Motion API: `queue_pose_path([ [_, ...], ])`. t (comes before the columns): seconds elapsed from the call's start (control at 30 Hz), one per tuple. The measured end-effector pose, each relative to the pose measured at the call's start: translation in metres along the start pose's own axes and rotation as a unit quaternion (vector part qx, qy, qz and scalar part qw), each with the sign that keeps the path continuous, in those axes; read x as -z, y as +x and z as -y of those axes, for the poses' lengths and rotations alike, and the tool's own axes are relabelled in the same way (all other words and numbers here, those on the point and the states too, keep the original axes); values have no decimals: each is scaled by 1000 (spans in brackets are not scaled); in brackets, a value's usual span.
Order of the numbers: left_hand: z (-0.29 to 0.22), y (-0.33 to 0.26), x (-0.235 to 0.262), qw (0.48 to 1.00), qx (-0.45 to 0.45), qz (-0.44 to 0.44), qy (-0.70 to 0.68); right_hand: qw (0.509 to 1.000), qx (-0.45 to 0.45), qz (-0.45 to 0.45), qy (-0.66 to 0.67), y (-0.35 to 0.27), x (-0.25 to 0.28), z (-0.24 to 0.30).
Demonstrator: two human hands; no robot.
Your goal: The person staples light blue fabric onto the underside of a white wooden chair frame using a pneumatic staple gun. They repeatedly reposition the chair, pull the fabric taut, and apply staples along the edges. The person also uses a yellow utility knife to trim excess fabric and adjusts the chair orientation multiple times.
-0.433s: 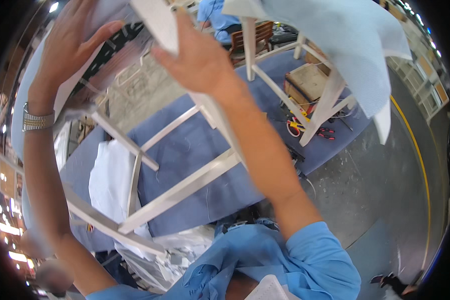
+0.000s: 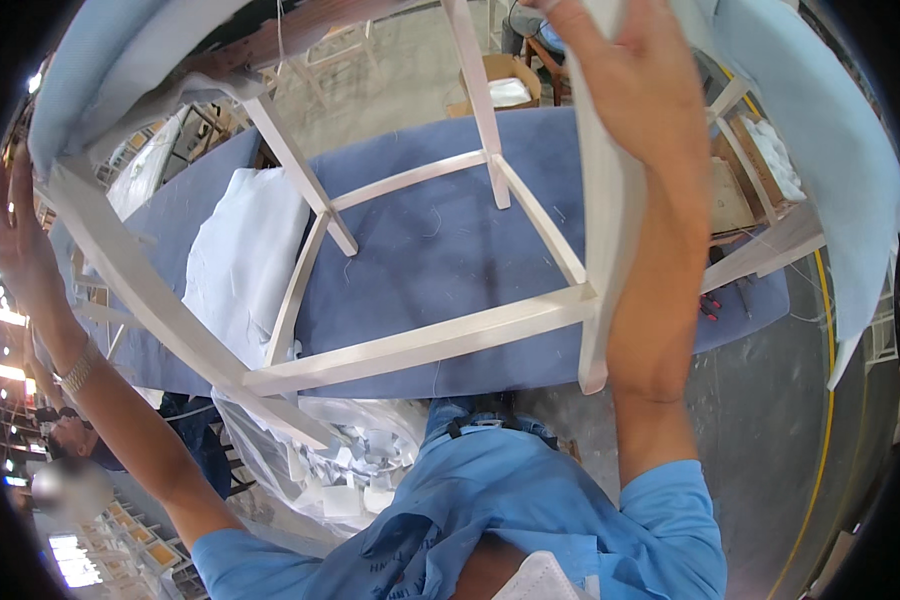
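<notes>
A pale wooden chair (image 2: pixel 420 345) with light blue fabric (image 2: pixel 100 110) over its upper left part is held between my hands above a blue-grey padded table (image 2: pixel 410 260). Its legs and stretchers point down toward me. My right hand (image 2: pixel 645 95) is closed around the right leg post, thumb on its left side. At the far left, my left hand (image 2: pixel 25 235) has its fingers stretched out along the chair's outer side, beside the fabric. A metal watch (image 2: pixel 78 367) circles that wrist. The upper part of the chair runs out of view.
To the right stands another pale chair with loose light blue fabric (image 2: pixel 810 130). White cloth (image 2: pixel 245 240) lies on the table's left. Red-handled pliers (image 2: pixel 708 305) rest near its right edge. A clear bag of scraps (image 2: pixel 350 470) sits below. A person (image 2: pixel 75 435) is at the lower left.
The chair has shifted and turned, with its frame now spread wider before me. My right hand moved right along with the post, and my left hand moved down and outward to the left.
</notes>
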State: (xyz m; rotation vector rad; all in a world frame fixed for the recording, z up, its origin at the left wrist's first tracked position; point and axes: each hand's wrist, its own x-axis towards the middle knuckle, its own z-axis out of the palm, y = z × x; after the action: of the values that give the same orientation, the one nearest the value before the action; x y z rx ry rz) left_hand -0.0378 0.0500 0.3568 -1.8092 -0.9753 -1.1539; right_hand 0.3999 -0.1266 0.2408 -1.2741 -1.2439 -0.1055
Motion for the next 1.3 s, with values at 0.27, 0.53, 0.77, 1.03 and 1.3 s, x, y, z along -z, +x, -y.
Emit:
queue_pose_path([
  [0.27,9,-78,-20,956,103,186,-201,992,-69,-4,-103,6,-6,0],
  [0.53,-3,-79,-29,854,355,136,-355,996,-80,8,-50,10,-4,-1],
  [0.77,-12,-49,2,886,259,118,-366,997,-26,70,-19,14,42,16],
  [1.03,-12,-48,8,794,315,251,-455,982,-7,152,-110,31,71,11],
  [1.3,-51,-91,-29,706,383,331,-494,951,-56,245,-182,31,64,-34],
])
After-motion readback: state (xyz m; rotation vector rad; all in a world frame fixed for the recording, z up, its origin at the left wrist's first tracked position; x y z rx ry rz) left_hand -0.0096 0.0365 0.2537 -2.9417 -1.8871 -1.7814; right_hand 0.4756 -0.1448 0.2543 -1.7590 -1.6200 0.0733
